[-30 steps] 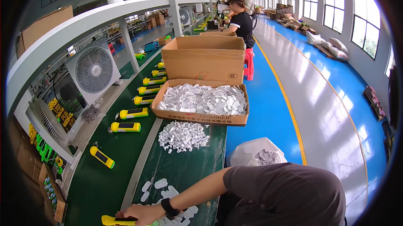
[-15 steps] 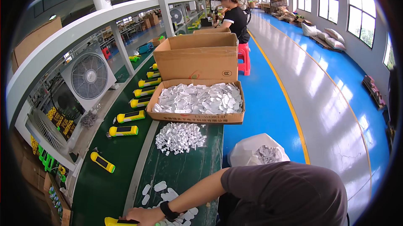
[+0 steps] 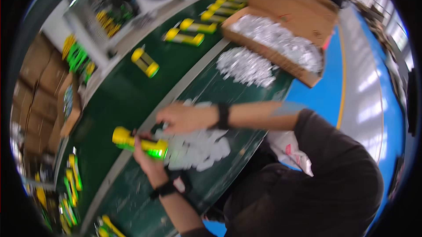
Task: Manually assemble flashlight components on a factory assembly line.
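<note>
Head view: the left hand [image 3: 149,161] grips a yellow-and-green flashlight [image 3: 154,149], fingers wrapped around its body. Just beyond it, the right hand [image 3: 184,119] has bent fingers; blur hides whether they pinch anything. White plates [image 3: 200,150] lie scattered to the left hand's right. Likely the step is fitting or checking this flashlight; the next move calls for a steady left grip and precise right fingertips.

My bare left hand [image 3: 147,154] was curled in a grip, my left forearm [image 3: 179,208] slanting up behind it; my bare right hand [image 3: 187,119], blurred, was near, my right forearm [image 3: 255,114] almost level.
</note>
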A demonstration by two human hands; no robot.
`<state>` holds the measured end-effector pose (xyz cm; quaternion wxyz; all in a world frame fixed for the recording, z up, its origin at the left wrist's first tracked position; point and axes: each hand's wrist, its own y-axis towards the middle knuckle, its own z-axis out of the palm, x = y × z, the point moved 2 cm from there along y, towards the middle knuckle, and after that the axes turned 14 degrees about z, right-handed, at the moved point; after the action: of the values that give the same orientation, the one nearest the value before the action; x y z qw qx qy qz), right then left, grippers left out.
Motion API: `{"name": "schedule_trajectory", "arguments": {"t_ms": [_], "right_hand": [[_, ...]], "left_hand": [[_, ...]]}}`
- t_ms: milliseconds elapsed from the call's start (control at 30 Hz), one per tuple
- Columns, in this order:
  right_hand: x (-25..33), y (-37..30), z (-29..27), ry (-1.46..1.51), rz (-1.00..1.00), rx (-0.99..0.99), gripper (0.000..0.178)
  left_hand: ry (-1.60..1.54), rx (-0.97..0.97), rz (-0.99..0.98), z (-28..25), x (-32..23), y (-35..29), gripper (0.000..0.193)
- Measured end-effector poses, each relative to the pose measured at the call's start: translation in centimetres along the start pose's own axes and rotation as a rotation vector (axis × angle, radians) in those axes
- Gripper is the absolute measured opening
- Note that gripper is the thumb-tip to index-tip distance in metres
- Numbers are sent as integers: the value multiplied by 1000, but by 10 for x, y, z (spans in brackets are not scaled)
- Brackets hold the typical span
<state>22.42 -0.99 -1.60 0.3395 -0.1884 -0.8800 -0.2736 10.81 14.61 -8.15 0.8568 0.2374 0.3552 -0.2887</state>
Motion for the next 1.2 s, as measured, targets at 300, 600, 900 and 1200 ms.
{"name": "schedule_trajectory", "arguments": {"t_ms": [300,600,900,1200], "right_hand": [[-5,-27,-43,-238,174,551,19],[-4,-48,-21,-657,-445,380,9],[7,-19,-46,-4,-53,148,18],[55,29,-11,350,61,-25,16]], "left_hand": [[-118,-95,57,3,-14,-6,39],[-79,33,-63,-39,-19,-6,46],[73,29,-51,10,-17,-15,39],[221,84,-69,18,0,-18,49]]}}
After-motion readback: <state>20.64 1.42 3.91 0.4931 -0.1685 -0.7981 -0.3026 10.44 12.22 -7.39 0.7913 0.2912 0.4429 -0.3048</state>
